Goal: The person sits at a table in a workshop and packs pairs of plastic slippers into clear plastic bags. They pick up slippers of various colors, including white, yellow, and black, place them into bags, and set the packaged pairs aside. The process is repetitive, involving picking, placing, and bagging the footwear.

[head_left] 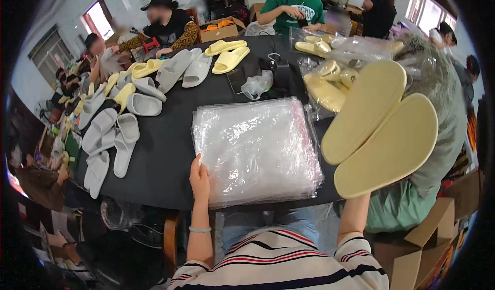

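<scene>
A thick stack of clear plastic bags (pixel 258 151) lies on the black table in front of me. My left hand (pixel 199 180) is at its left edge, with the thumb and fingers closed on the bags' rim. Over the table's right side, my right hand (pixel 357 201) holds up a pair of yellow slide slippers (pixel 384 140), soles turned up. The two slippers lie side by side, slightly overlapping. They hide the fingers of that hand; only the wrist area shows beneath them.
Loose grey slippers (pixel 124 140) and yellow slippers (pixel 229 58) line the table's left and far sides. Bagged yellow slippers (pixel 325 91) lie at the far right, beside a large green sack (pixel 438 120). A cardboard box (pixel 428 238) stands lower right. Several people sit around.
</scene>
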